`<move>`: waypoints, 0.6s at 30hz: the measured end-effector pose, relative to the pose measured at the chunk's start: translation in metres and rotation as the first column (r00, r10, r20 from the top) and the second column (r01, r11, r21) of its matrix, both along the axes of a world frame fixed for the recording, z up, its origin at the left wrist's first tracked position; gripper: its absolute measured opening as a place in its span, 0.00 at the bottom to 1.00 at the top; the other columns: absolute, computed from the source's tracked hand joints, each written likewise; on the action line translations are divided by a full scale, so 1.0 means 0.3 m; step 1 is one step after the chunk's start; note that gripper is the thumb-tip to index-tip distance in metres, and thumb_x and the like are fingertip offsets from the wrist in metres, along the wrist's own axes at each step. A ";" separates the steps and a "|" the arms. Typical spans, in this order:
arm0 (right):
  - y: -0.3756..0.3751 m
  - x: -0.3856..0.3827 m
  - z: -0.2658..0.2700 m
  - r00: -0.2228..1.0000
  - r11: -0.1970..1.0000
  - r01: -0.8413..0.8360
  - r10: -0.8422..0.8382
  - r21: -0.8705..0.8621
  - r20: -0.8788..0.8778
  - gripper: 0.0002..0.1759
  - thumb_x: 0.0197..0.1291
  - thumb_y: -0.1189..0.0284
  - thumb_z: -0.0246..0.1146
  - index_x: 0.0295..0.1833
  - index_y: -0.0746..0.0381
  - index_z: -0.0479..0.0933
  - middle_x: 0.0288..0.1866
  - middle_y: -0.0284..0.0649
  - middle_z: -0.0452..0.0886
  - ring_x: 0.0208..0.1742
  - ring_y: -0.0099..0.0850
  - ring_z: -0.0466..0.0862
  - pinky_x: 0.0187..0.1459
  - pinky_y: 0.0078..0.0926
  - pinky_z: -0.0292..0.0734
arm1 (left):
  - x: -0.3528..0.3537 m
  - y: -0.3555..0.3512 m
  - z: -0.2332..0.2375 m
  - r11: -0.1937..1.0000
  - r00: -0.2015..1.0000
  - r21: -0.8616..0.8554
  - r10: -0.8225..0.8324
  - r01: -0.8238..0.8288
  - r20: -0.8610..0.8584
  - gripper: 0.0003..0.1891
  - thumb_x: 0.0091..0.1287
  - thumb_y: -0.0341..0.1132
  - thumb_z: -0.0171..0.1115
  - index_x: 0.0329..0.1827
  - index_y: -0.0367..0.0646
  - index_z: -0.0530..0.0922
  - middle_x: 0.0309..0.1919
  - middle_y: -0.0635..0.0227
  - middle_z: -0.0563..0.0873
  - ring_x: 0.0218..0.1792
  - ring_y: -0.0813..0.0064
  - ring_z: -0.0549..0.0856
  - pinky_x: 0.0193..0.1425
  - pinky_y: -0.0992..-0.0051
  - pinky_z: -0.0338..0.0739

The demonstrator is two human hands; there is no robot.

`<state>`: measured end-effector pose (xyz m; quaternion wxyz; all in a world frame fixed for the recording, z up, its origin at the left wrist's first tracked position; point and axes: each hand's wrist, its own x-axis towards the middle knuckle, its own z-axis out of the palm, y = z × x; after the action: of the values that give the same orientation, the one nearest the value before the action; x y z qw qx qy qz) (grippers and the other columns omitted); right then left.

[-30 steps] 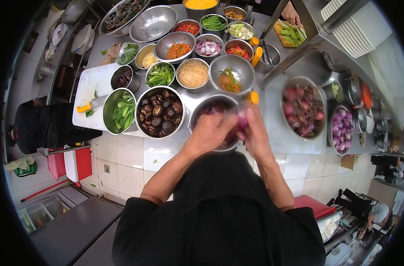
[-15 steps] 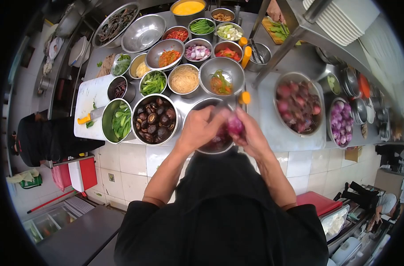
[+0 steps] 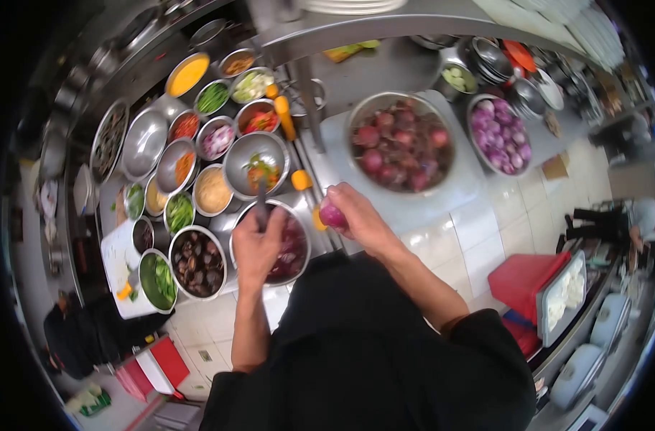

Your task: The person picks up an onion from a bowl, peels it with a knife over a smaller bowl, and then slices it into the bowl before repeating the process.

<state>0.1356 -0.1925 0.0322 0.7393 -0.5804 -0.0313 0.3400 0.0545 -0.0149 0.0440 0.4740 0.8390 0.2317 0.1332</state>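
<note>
My left hand (image 3: 258, 244) is closed around a knife (image 3: 261, 195), whose blurred blade points away from me. It is above a steel bowl (image 3: 307, 253) with dark red onion pieces or skins (image 3: 291, 248) inside, partly hidden by the hand. In my right hand (image 3: 360, 223) a peeled-looking purple onion (image 3: 332, 217) is gripped by the fingers, to the right of that bowl. Farther right, a large steel bowl (image 3: 351, 161) full of unpeeled red onions (image 3: 406, 144) rests on a white cutting board (image 3: 472, 183). Beyond it stands a bowl of peeled purple onions (image 3: 498, 136).
Steel bowls of mushrooms (image 3: 198, 264), noodles (image 3: 212, 190), green vegetables (image 3: 179, 212) and other cut food crowd the left counter. Yellow-capped bottles (image 3: 301, 179) stand near my hands. A shelf post (image 3: 307, 108) rises behind. Another person (image 3: 90, 327) is at far left.
My view has turned right, so the bowls appear farther left. My hands have moved apart; the right one carries the onion away from the bowl, while the knife now shows in the left.
</note>
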 end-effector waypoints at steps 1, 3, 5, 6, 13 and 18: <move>-0.034 0.017 -0.007 0.999 0.999 0.041 -0.041 0.027 0.009 0.21 0.71 0.50 0.55 0.39 0.58 0.70 0.26 0.27 0.70 0.23 0.15 0.65 0.25 0.16 0.62 | -0.004 0.024 -0.045 1.000 1.000 -0.007 -0.004 0.004 -0.006 0.13 0.66 0.37 0.65 0.32 0.34 0.81 0.20 0.65 0.83 0.23 0.80 0.78 0.30 0.73 0.73; -0.127 0.061 -0.023 0.970 0.971 0.238 -0.236 -0.032 0.059 0.20 0.71 0.51 0.56 0.41 0.60 0.72 0.27 0.27 0.71 0.24 0.15 0.67 0.24 0.16 0.62 | -0.023 0.044 -0.075 0.994 0.989 0.113 0.008 0.009 -0.147 0.13 0.65 0.37 0.66 0.33 0.33 0.81 0.22 0.59 0.84 0.24 0.74 0.80 0.33 0.71 0.74; -0.253 0.131 -0.036 0.903 0.902 0.416 -0.394 -0.115 0.172 0.19 0.70 0.54 0.58 0.43 0.62 0.73 0.29 0.29 0.74 0.28 0.18 0.71 0.27 0.17 0.67 | -0.040 0.044 -0.089 0.992 0.970 0.120 0.002 0.028 -0.243 0.12 0.63 0.36 0.67 0.36 0.32 0.82 0.25 0.56 0.86 0.27 0.71 0.83 0.36 0.70 0.75; -0.321 0.177 -0.072 0.845 0.844 0.515 -0.471 -0.150 0.254 0.19 0.70 0.56 0.59 0.45 0.63 0.73 0.31 0.30 0.76 0.30 0.20 0.75 0.30 0.17 0.70 | -0.051 0.040 -0.098 0.993 0.965 0.116 -0.004 0.036 -0.263 0.12 0.63 0.35 0.67 0.37 0.32 0.82 0.26 0.55 0.86 0.28 0.70 0.84 0.38 0.69 0.76; -0.899 0.530 -0.217 0.505 0.261 0.861 -0.348 -0.436 0.790 0.23 0.62 0.54 0.65 0.49 0.64 0.75 0.40 0.49 0.85 0.42 0.39 0.84 0.48 0.33 0.75 | -0.133 0.059 -0.187 0.985 0.934 0.160 0.005 0.056 -0.356 0.14 0.60 0.30 0.65 0.47 0.31 0.81 0.34 0.51 0.88 0.36 0.61 0.88 0.46 0.66 0.78; -1.100 0.746 -0.285 0.584 0.065 0.811 -0.140 -0.581 0.800 0.28 0.59 0.49 0.62 0.57 0.58 0.77 0.47 0.55 0.84 0.54 0.54 0.81 0.54 0.45 0.73 | -0.115 0.000 -0.138 0.985 0.917 0.163 0.122 -0.064 -0.381 0.15 0.63 0.34 0.65 0.48 0.31 0.80 0.35 0.51 0.88 0.38 0.59 0.87 0.48 0.65 0.77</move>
<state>0.3593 -0.5226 -0.0533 0.2681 -0.9303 0.1715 -0.1822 0.0199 -0.0149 0.0025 0.3484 0.8694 0.3504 0.0031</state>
